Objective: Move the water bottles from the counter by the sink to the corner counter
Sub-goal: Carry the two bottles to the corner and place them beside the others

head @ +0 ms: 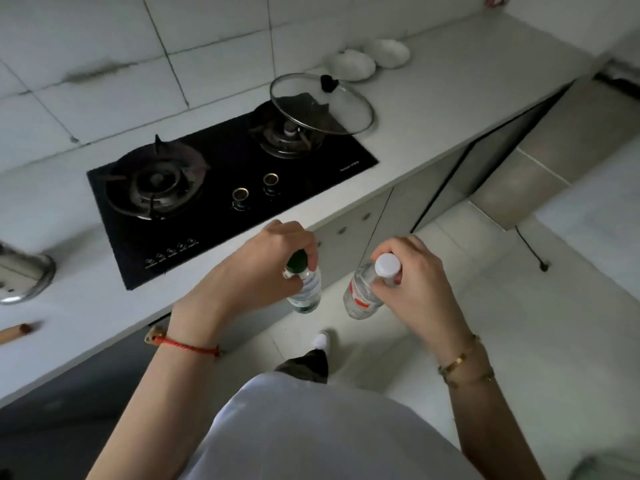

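My left hand grips the neck of a clear water bottle with a green cap, which hangs just past the counter's front edge. My right hand holds a second clear water bottle with a white cap and a red label, tilted, over the floor. Both bottles are in the air, side by side and a little apart. The white counter runs away to the upper right toward the corner.
A black gas hob lies in the counter, with a glass lid propped on its right burner. Two white bowls sit beyond it. A metal sink edge and a wooden stick are at the left. Cabinets line the floor's far side.
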Demonstrator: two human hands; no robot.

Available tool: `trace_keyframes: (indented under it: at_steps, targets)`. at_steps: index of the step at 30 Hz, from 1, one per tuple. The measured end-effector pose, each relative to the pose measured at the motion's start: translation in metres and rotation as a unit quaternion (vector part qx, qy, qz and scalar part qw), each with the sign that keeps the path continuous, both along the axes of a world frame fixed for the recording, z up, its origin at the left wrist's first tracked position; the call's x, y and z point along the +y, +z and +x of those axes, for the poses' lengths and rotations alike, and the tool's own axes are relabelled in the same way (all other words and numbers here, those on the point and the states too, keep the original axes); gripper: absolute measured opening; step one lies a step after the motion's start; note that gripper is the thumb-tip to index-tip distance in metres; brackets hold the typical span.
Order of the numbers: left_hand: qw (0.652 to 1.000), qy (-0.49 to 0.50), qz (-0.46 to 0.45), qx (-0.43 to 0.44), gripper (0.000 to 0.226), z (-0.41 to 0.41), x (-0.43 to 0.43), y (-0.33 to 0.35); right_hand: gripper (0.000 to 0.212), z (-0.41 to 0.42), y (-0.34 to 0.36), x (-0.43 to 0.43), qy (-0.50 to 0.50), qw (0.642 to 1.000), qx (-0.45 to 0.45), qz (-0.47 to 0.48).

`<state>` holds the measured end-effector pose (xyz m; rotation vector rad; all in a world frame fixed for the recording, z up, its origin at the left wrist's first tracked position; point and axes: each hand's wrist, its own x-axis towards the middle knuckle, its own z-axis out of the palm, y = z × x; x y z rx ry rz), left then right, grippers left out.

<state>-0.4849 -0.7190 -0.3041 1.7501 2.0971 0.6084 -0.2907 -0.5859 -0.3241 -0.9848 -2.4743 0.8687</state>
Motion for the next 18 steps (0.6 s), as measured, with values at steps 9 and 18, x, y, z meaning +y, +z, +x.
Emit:
trace_keyframes:
  at_steps: [9, 18]
  targets:
    - [0.99, -0.141, -0.001, 0.006, 0.032, -0.028, 0.135, 0.003, 0.029, -0.003, -0.001, 0.085, -0.13, 0.991, 0.016, 0.003]
    - [0.965, -0.262, -0.017, -0.013, 0.03, -0.018, 0.257, 0.005, 0.031, 0.019, -0.007, 0.153, -0.242, 0.97, -0.001, 0.005]
